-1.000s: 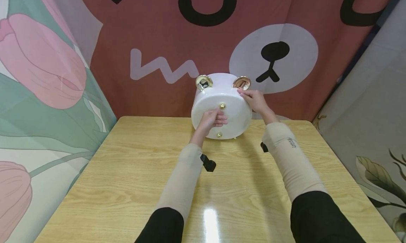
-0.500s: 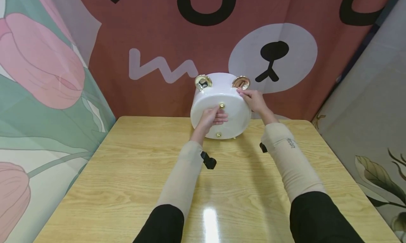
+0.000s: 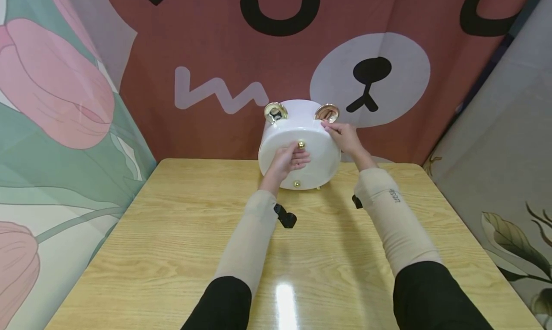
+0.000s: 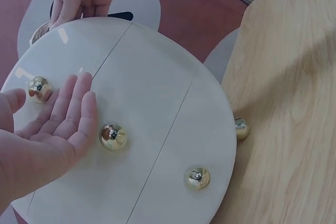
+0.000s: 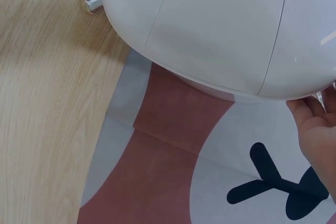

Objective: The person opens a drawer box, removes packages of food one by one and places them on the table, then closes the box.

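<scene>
Head view: a light wood-grain table [image 3: 194, 244] bears a white round drawer box [image 3: 321, 166] at its far edge, before a red-brown bear-print cloth [image 3: 224, 47]; tulip-print cloth [image 3: 51, 90] hangs left, leaf-print cloth [image 3: 487, 148] right. The right hand [image 3: 345, 137] grips the box's upper right rim beside a gold ear [image 3: 327, 112]; the left hand [image 3: 286, 162] is at the top gold knob [image 3: 301, 144], whether pinching it I cannot tell. Lettering [image 3: 394, 195] on the right beige sleeve [image 3: 396, 220] is too small to read.

Wood tbl [image 3: 172, 244], bear-print backdrop [image 3: 280, 66] (reddish-brn), floral cloth [image 3: 60, 172] at L, leafy cloth [image 3: 496, 148] at R
</scene>
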Demonstrator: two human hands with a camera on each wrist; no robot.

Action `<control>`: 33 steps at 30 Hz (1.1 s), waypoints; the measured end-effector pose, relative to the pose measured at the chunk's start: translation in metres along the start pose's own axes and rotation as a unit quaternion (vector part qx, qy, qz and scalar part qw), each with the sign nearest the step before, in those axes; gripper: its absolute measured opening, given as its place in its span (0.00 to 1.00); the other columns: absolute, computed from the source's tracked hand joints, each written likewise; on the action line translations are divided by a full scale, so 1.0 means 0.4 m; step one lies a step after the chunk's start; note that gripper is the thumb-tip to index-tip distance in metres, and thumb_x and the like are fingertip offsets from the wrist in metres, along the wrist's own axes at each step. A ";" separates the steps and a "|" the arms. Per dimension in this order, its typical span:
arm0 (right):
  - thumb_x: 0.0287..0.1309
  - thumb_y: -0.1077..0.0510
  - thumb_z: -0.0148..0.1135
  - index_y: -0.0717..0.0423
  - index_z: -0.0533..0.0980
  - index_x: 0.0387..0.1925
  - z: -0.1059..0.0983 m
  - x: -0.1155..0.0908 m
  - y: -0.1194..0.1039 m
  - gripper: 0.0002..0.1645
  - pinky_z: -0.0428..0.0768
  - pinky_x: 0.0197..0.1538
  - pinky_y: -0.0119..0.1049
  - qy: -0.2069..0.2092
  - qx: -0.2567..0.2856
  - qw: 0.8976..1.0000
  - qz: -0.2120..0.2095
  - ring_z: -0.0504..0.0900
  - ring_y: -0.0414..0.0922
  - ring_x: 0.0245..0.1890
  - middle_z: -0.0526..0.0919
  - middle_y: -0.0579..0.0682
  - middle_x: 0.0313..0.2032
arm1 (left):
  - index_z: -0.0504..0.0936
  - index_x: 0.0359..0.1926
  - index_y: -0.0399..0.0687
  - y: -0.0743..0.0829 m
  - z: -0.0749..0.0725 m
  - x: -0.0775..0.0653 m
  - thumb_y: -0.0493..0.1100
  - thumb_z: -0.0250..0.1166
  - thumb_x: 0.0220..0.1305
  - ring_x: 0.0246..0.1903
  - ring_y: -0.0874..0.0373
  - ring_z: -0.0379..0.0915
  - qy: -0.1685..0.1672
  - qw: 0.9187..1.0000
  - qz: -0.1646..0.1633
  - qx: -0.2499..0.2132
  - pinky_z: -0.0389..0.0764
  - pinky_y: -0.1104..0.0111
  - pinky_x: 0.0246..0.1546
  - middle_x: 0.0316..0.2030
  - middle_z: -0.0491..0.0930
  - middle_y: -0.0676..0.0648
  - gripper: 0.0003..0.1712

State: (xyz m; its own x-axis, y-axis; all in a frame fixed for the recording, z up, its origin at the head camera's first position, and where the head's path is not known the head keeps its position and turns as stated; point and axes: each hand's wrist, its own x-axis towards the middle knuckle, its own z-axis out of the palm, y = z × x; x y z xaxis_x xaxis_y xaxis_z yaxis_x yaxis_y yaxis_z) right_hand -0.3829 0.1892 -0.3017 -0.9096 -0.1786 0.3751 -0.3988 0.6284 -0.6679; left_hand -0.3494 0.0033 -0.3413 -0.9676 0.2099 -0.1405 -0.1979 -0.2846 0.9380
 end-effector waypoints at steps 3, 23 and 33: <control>0.63 0.58 0.49 0.62 0.73 0.51 0.001 0.000 0.002 0.18 0.73 0.46 0.46 -0.001 0.002 1.000 0.005 0.72 0.53 0.51 0.72 0.58 0.53 | 0.73 0.48 0.31 0.004 0.000 -0.001 0.51 0.48 0.67 0.41 0.46 0.76 0.007 1.000 -0.023 -0.020 0.75 0.61 0.42 0.43 0.77 0.35 0.25; 0.63 0.57 0.49 0.60 0.73 0.51 0.007 -0.001 0.006 0.18 0.70 0.52 0.45 0.002 0.005 1.000 0.023 0.69 0.52 0.55 0.71 0.56 0.54 | 0.78 0.42 0.39 0.017 -0.002 0.012 0.44 0.59 0.60 0.36 0.52 0.78 0.053 0.977 -0.105 -0.176 0.76 0.67 0.33 0.45 0.77 0.38 0.13; 0.63 0.56 0.49 0.59 0.72 0.52 0.005 -0.001 -0.002 0.18 0.69 0.52 0.45 0.001 0.004 1.000 0.028 0.68 0.53 0.55 0.70 0.55 0.55 | 0.80 0.32 0.43 0.025 0.011 0.009 0.43 0.64 0.55 0.29 0.55 0.79 0.088 0.969 -0.115 -0.198 0.75 0.69 0.29 0.40 0.80 0.40 0.08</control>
State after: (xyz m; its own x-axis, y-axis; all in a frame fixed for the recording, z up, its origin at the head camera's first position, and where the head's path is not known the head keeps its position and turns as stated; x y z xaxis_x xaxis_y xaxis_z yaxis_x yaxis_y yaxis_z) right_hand -0.3823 0.1875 -0.3026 -0.9303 -0.1425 0.3380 -0.3486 0.6305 -0.6935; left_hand -0.3543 0.0053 -0.3311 -0.8958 0.1564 -0.4161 -0.4220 -0.5934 0.6854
